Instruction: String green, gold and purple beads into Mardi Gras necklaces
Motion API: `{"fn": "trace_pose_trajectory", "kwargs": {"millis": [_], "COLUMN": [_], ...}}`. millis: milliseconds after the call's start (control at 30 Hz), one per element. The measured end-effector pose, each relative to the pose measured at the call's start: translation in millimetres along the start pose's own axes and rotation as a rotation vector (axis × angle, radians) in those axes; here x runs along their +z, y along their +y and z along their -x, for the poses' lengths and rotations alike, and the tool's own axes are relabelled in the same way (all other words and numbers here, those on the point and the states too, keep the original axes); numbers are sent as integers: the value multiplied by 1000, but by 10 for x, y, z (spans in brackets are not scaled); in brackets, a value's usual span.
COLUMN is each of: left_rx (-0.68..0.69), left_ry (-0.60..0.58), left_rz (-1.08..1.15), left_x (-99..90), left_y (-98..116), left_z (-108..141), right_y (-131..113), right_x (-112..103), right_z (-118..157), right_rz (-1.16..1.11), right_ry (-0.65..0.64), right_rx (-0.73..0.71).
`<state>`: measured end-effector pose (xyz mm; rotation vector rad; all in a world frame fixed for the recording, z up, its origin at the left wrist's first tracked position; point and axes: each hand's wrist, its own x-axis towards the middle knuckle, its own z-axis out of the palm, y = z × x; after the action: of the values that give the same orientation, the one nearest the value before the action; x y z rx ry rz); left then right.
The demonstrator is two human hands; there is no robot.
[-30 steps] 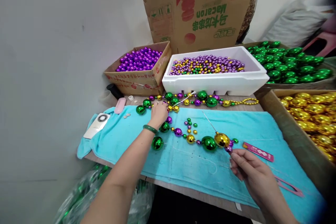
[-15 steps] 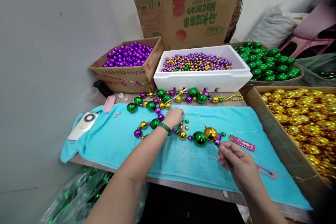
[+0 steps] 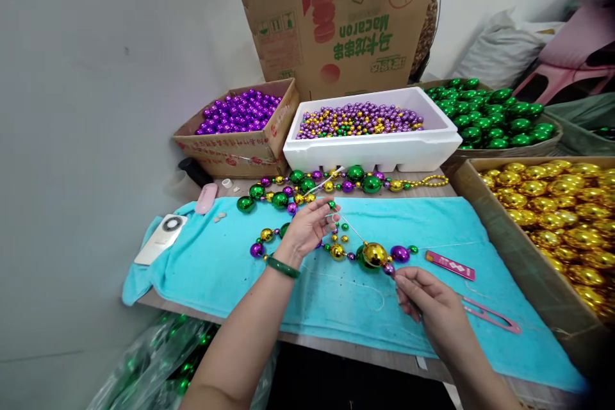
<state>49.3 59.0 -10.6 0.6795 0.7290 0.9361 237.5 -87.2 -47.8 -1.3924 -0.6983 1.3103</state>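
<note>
My left hand (image 3: 307,227), with a green bangle (image 3: 282,267) at its wrist, pinches a small green bead (image 3: 331,204) above the towel. My right hand (image 3: 425,291) closes its fingertips on a small purple bead (image 3: 389,268). That bead adjoins a large gold bead (image 3: 375,255), from which a thin pale thread or wire (image 3: 353,228) slants up toward my left hand. Behind the gold bead lies a large green bead (image 3: 364,261), partly hidden. A strand of mixed beads (image 3: 337,252) lies on the towel, and a few loose small beads (image 3: 344,239) rest near my left hand.
A turquoise towel (image 3: 336,307) covers the table. Behind it stand a purple-bead carton (image 3: 225,152) and a white foam box (image 3: 369,152). The gold-bead carton (image 3: 509,237) borders the right side. A pink-handled tool (image 3: 494,318), pink packet (image 3: 450,265) and phone (image 3: 161,239) lie around.
My left hand has risen off the towel and turned, now with a small green bead in its fingertips. My right hand has shifted slightly left and down with the gold and purple beads.
</note>
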Motion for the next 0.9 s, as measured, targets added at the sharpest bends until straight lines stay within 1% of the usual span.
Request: {"fn": "trace_pose_trajectory", "kwargs": {"millis": [233, 400, 467, 567, 600, 667, 733, 767, 800, 833, 900], "left_rx": [74, 137, 226, 415, 452, 450, 374, 333, 306, 301, 359], "left_ry": [43, 41, 60, 128, 140, 107, 19, -18, -33, -17, 88], "left_rz": [-25, -92, -184, -408, -461, -482, -470, -502, -575, -694, -1024], "left_x": [26, 14, 15, 56, 80, 131, 152, 141, 112, 65, -72], "left_y": [-28, -32, -37, -84, -115, -193, -264, -282, -281, -260, -160], "left_z": [46, 48, 52, 92, 115, 166, 196, 195, 182, 157, 76], "right_y": [-70, -36, 3, 56, 67, 77, 75, 72, 68, 65, 62], "right_x": [39, 23, 3, -23, -27, -30, -29, -30, -33, -40, -62], "right_z": [40, 22, 7, -14, -20, -32, -47, -56, -66, -76, -96], "right_rz": [17, 42, 49, 59, 58, 44, 19, 6, -5, -14, -25], "right_ry": [-9, -4, 1, 15, 18, 0, -17, -21, -23, -24, -25], "right_rx": [-8, -18, -9, 5, 5, 17, 36, 45, 52, 53, 35]}}
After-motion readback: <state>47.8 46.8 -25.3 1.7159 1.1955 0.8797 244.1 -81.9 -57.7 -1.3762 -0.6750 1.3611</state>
